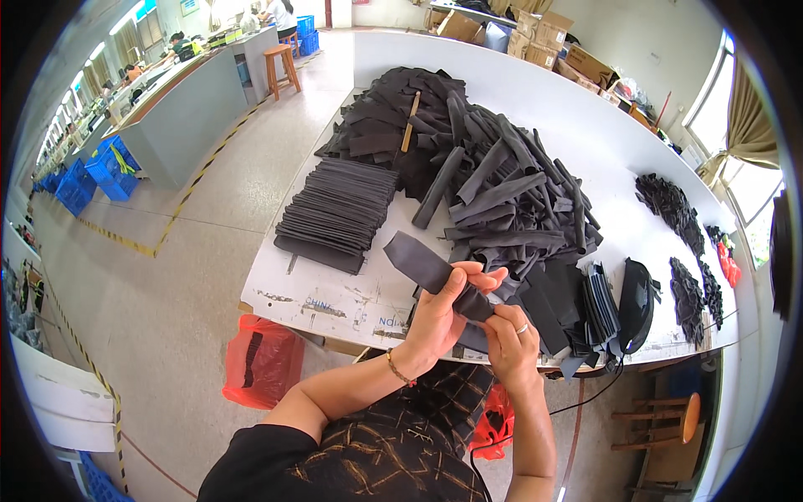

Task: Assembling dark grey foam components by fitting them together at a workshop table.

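A black fabric strip [418, 263], folded flat like a narrow sleeve, is held slantwise above the table's front edge. My left hand [437, 322] grips it around the middle, with the thumb on top and the fingertips showing on its far side. Its lower right end is pinched in my right hand [512, 347], which wears a ring. Left of the strip, a neat row of stacked black strips [339, 213] lies on the table. Beyond it spreads a large loose heap of rolled and flat black pieces [502, 180]. My left palm hides part of the held strip.
The white table [376, 311] has a worn front edge. A black rounded device [637, 305] with a cord stands on the right, beside upright dark pieces [600, 301]. Dark scraps [669, 209] lie farther right. A red plastic bag [263, 361] hangs below the left edge.
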The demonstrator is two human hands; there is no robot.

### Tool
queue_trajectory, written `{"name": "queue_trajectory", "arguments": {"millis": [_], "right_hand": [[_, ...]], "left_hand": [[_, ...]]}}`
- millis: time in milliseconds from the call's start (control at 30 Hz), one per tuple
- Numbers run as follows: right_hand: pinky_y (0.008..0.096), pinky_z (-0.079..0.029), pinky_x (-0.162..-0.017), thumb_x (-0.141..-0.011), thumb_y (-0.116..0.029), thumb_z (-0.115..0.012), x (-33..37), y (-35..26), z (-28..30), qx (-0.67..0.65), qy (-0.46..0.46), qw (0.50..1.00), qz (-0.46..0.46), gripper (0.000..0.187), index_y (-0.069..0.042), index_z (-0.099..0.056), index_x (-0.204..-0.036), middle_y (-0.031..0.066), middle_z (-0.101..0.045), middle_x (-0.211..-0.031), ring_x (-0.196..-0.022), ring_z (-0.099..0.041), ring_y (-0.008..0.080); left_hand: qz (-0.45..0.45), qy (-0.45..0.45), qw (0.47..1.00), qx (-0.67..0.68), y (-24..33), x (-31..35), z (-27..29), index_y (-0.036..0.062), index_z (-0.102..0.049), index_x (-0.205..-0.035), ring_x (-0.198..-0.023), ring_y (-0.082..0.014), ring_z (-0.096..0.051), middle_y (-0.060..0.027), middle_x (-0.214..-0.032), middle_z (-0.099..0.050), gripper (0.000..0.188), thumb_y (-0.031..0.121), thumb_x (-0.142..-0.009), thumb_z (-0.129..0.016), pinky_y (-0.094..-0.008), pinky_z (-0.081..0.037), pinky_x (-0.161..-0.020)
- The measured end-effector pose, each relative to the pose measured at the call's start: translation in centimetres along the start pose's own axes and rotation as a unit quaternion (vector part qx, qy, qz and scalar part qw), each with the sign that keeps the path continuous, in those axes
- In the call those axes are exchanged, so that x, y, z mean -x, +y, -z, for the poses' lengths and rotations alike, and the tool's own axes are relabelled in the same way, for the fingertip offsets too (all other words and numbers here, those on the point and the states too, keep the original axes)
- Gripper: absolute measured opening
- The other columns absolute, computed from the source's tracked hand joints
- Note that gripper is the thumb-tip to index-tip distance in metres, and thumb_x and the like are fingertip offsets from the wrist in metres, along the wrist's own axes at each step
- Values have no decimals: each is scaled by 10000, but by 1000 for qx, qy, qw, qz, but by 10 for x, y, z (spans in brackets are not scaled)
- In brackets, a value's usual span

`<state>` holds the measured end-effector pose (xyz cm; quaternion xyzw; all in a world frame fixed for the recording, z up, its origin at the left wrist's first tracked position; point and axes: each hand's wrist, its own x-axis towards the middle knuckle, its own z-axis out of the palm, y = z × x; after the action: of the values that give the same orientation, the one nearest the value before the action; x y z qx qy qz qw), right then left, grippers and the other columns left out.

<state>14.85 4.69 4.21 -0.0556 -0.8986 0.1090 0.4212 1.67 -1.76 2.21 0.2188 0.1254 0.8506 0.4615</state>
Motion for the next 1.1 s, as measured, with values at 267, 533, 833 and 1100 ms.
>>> {"name": "queue_trajectory", "arguments": {"millis": [267,533,833,1100], "right_hand": [[381,-522,-615,-644,105,-718,7,4,3,47,7,999,1,296,10,-584,-891,136,-587,-941,-755,-618,309],[380,-537,-633,-638,93,-723,12,2,5,65,-4,998,11,286,12,-607,-887,135,-582,-983,-788,-626,302],[381,-543,-641,-633,97,-721,16,2,7,69,-10,998,-1,282,14,-610,-879,132,-584,-991,-798,-633,308],[381,-541,-633,-632,97,-720,17,4,6,72,-2,997,0,265,13,-610,-858,135,-587,-984,-790,-631,308]], "left_hand": [[-37,106,986,-120,47,-12,41,-26,-614,-1130,-1013,-281,-659,-170,-1011,-683,319,248,-965,-609,-398,-542,-890],[-65,83,984,-143,54,-5,27,-31,-659,-1017,-918,-307,-694,-178,-954,-691,169,115,-933,-647,-406,-572,-861],[-56,60,986,-143,49,-2,31,-41,-637,-1113,-984,-318,-683,-194,-1020,-689,239,122,-937,-641,-398,-564,-894],[-56,50,988,-134,47,-3,35,-48,-617,-1137,-1008,-320,-676,-198,-1042,-685,262,128,-943,-634,-398,-560,-908]]}}
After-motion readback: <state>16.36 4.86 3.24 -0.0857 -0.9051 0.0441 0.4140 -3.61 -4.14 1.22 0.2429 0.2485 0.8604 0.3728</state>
